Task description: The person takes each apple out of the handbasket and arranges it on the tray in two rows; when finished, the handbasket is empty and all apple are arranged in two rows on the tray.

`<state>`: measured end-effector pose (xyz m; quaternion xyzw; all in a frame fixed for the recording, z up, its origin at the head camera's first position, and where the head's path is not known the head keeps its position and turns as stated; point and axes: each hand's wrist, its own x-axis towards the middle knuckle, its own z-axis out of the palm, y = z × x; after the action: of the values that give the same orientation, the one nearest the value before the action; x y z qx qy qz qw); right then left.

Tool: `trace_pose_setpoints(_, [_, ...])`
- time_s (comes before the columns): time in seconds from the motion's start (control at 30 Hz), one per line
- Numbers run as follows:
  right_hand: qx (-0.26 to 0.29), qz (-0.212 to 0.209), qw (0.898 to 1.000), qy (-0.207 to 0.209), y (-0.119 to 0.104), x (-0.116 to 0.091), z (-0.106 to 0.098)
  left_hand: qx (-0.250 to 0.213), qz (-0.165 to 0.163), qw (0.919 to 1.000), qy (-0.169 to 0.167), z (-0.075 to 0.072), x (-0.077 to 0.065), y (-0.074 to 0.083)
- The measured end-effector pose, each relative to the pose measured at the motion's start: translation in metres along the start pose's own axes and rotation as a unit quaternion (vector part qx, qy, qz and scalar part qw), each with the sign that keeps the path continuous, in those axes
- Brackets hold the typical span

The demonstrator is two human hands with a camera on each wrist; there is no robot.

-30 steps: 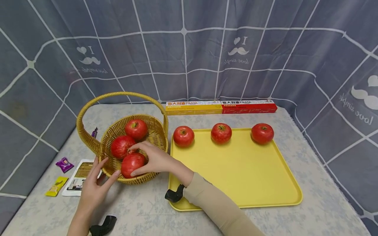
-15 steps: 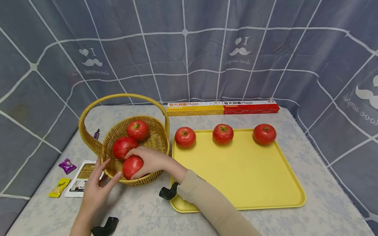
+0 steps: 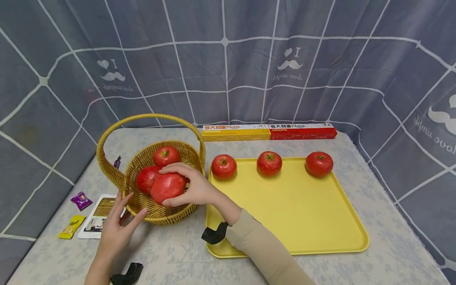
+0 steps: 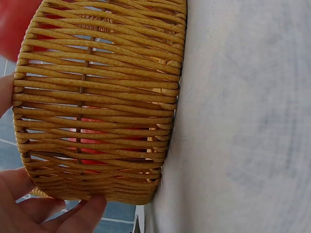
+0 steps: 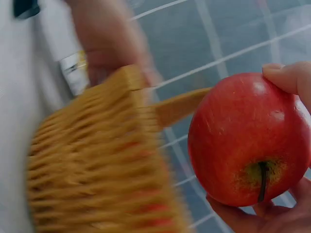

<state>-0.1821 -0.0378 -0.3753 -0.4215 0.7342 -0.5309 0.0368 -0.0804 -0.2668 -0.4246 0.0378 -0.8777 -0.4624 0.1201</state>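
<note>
My right hand [image 3: 201,188] grips a red apple [image 3: 168,189] over the front of a woven wicker basket [image 3: 189,154]. In the right wrist view the apple [image 5: 238,131] is lifted above the basket rim, its stem showing between thumb and fingers. Two more apples lie inside, a back one [image 3: 166,156] and a left one [image 3: 146,179], which the held apple partly covers. At the basket's front left, my left hand [image 3: 115,229] holds the rim; its fingertips [image 4: 92,208] lie against the outer wall in the left wrist view.
Right of the basket lies a yellow tray [image 3: 285,213] with three apples along its far edge, including a middle one [image 3: 269,163]. Two pasta boxes [image 3: 269,132] stand behind. A white packet [image 3: 96,219], purple candy [image 3: 81,200] and yellow candy [image 3: 72,227] lie at left.
My right hand has closed on the front apple and raised it from the basket's bottom, shifting slightly right. The left hand stays at the basket's rim.
</note>
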Motion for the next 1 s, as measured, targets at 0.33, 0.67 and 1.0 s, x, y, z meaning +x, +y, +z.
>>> trace_pose_setpoints(0.33, [0.103, -0.035, 0.993, -0.036, -0.011, -0.037, -0.053, 0.006, -0.004, 1.0, -0.001, -0.002, -0.002, 0.001])
trace_pose_setpoints(0.67, [0.032, 0.047, 0.992, -0.112, 0.016, -0.075, -0.07, 0.004, -0.002, 1.0, 0.002, -0.001, -0.001, 0.0])
trace_pose_setpoints(1.0, [0.016, 0.064, 0.983, -0.173, 0.041, -0.105, -0.072, -0.001, 0.0, 1.0, -0.001, 0.001, 0.0, 0.001])
